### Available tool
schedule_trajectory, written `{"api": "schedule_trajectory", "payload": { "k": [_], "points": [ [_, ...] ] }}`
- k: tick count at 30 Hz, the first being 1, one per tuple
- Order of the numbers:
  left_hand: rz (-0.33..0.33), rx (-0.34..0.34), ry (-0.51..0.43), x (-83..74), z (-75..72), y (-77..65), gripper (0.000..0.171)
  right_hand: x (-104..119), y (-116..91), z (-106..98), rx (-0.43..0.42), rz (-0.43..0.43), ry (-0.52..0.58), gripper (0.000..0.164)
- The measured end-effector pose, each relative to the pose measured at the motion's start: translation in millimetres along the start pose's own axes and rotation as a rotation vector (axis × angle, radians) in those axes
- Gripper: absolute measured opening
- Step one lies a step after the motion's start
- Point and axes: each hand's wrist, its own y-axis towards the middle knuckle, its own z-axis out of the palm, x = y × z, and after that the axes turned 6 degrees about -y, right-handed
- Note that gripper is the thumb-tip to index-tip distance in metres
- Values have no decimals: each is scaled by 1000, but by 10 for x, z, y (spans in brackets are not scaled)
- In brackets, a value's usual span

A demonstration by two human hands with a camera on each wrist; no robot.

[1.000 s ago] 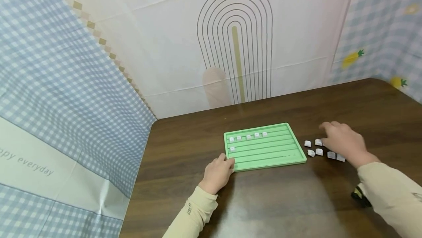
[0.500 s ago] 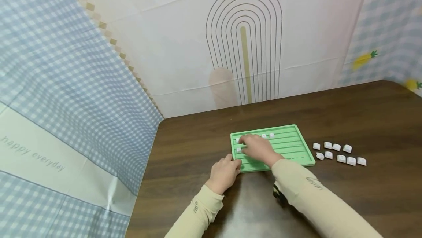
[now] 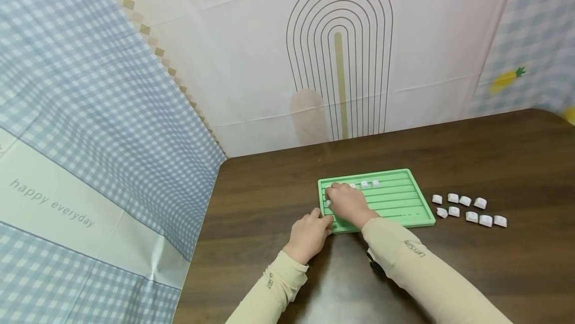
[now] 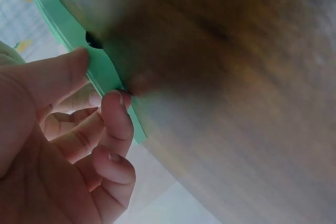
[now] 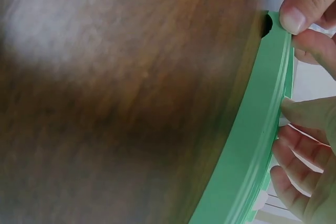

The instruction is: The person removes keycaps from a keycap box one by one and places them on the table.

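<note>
Dark table (image 3: 251,249): your left hand (image 3: 309,235) pinches the near-left corner of the green tray (image 3: 395,203).
Your right hand (image 3: 348,203) bends over its left end, any hold hidden; loose white blocks (image 3: 471,216) lie past its right.

"happy everyday" on wht cloth band (image 3: 90,224); sleeve print (image 3: 414,248) illeg.

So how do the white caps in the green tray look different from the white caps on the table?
The visible tray caps mostly form a straight row; the table caps lie in a looser cluster at varied angles. Some tray caps are partly hidden in the head view, while nine table caps show uncovered. Both sets are small and white.
</note>
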Motion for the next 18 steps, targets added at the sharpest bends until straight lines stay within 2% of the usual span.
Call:
{"api": "schedule_trajectory", "payload": {
  "k": [4,9,11,13,18],
  "points": [
    [1,17,-5,-32,21,4,12,-51,-59,-4,3,1,18,10],
    [7,46,-6,-9,39,31,14,-250,-199,-164,-68,-4,68,16],
    [6,59,-16,12,35,39,15,-416,-283,-281,-94,2,77,18],
    [3,68,-33,27,27,35,16,-634,-395,-407,-99,46,79,21],
    [-22,85,-75,77,-8,10,17,-1333,-756,-683,-95,235,60,27]
  ]
}}
